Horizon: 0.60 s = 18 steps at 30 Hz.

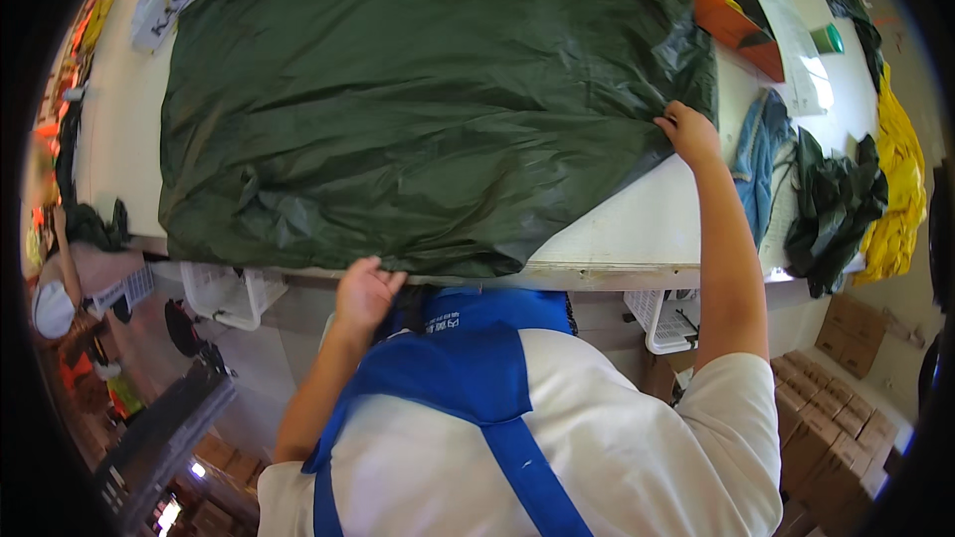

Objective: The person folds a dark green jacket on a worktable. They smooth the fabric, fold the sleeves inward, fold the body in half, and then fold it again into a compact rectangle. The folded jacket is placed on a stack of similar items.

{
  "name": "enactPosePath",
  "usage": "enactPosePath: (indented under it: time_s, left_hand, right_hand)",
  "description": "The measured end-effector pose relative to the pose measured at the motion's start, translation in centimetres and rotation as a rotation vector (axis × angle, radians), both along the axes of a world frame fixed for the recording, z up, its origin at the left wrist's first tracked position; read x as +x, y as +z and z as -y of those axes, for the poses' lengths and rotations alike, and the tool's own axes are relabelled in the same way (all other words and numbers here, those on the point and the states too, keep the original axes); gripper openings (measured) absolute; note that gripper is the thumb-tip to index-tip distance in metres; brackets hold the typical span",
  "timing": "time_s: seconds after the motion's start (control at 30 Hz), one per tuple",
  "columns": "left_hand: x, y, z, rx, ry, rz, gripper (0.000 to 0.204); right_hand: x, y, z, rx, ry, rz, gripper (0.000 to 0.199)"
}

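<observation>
A large dark green sheet of thin, shiny waterproof fabric (428, 89) covers much of the table in front of me, wrinkled, with its near right part pulled in at a slant. On its right edge, my right hand (689, 131) pinches the fabric between thumb and fingers. My left hand (366, 295) is at the table's front edge, beside the fabric's near hem. Its palm is partly turned up and its fingers are loosely bent and apart, with nothing seen in them. Whether its fingertips touch the hem is hard to tell.
On the white table (637, 224), an orange box (731, 15), a paper sheet (793, 45) and a green roll (827, 38) lie right. Nearby are blue cloth (761, 159), dark crumpled fabric (836, 199) and yellow fabric (895, 179). White baskets (224, 293) hang below; a co-worker (55, 308) is far left.
</observation>
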State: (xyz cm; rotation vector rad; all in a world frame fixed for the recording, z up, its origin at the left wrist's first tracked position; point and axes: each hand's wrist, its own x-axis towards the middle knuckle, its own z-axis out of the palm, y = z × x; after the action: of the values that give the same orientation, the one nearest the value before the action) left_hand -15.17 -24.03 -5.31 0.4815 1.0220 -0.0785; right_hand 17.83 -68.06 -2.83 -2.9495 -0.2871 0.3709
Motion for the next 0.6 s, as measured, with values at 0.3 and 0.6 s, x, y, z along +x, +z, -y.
enactPosePath:
  time_s: [0.3, 0.6]
  left_hand:
    - [3.6, 5.2, -16.6, 1.103, -0.207, -0.231, 0.067]
    - [2.0, 3.8, -26.0, 0.82, -0.004, 0.356, 0.009]
  right_hand:
    - [-1.5, -3.1, 4.2, 0.311, 0.016, 0.208, 0.018]
    - [-0.9, -2.9, 5.5, 0.051, -0.133, 0.138, 0.03]
